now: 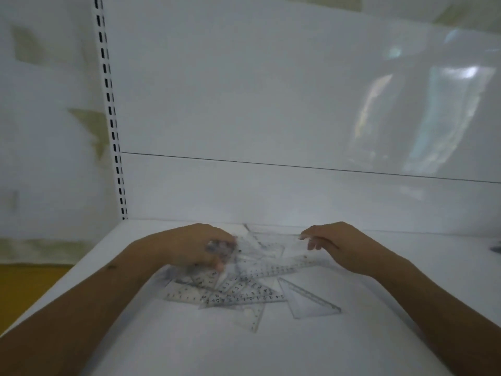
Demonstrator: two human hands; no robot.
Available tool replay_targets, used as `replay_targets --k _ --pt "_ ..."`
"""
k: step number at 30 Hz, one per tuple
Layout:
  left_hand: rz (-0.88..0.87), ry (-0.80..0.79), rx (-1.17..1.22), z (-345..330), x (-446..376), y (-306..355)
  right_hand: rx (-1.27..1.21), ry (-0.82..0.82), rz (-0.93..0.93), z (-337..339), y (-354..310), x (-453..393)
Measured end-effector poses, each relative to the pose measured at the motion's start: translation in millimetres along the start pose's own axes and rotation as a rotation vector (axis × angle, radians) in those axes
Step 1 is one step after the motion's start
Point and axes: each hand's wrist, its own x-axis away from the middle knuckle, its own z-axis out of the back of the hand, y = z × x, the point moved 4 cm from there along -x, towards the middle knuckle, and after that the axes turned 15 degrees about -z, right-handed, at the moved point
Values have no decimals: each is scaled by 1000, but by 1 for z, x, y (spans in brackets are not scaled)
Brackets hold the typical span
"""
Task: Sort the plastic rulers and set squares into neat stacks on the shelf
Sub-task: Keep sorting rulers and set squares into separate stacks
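White shelf point(271, 354) with a messy pile of clear rulers and set squares point(238, 289) in the middle. Left hand point(195, 245) grips a few pieces at the pile's far-left edge, right hand point(333, 244) pinches one ruler point(273, 237) at the back

Both hands, left hand point(195, 245) and right hand point(336, 244), grip clear rulers point(244, 289) on the shelf point(217, 348).

1. A jumbled pile of rulers and set squares point(238, 289) lies mid-shelf point(271, 348), pieces overlapping.
2. One set square point(307, 299) sits just right of the pile.
3. Left hand point(195, 246) on the pile's back-left, right hand point(334, 244) at its back-right.
4. Back panel point(271, 104) stands behind.
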Motion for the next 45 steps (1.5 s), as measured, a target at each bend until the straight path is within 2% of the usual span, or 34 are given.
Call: replay_targets --k 3,6,9,12,14,17,22,24,26,28,30,32,34,36,40,45 --pt "-23 118 -56 4 -4 -3 -10 -94 -29 -10 4 -1" --pt "-114 194 -190 8 -7 2 -90 -129 -55 -12 13 -5" --pt "-168 370 -202 14 -5 8 -125 -112 -67 -6 24 -6" --pt "-207 584 41 19 -3 13 -171 -42 -107 3 35 -8" --pt "-226 655 198 21 -4 20 -173 -10 -124 7 42 -9" --pt "-249 630 261 21 -9 25 -55 -28 -98 2 43 -9" --pt "-209 357 144 7 -10 39 3 -77 -122 16 41 18" --pt "-177 354 83 8 -14 30 19 -71 -158 39 56 54" --pt "-145 343 137 0 -42 -21 3 -37 -219 62 80 102" --pt "-158 423 186 -7 -74 -52 -11 0 -285 85 107 155" --pt "-170 393 273 -16 -113 -10 1 36 -369 110 137 209" --pt "-171 419 345 -17 -133 92 -18 90 -470 136 169 263" --pt "-172 399 343 -35 -164 166 -53 153 -563 159 200 314" --pt "-260 374 320 -63 -197 231 -48 198 -662 179 235 360" --pt "-345 269 173 -123 -272 323 -47 232 -796 210 298 434" --pt "-351 172 203 -174 -341 394 -61 189 -830 234 360 482"
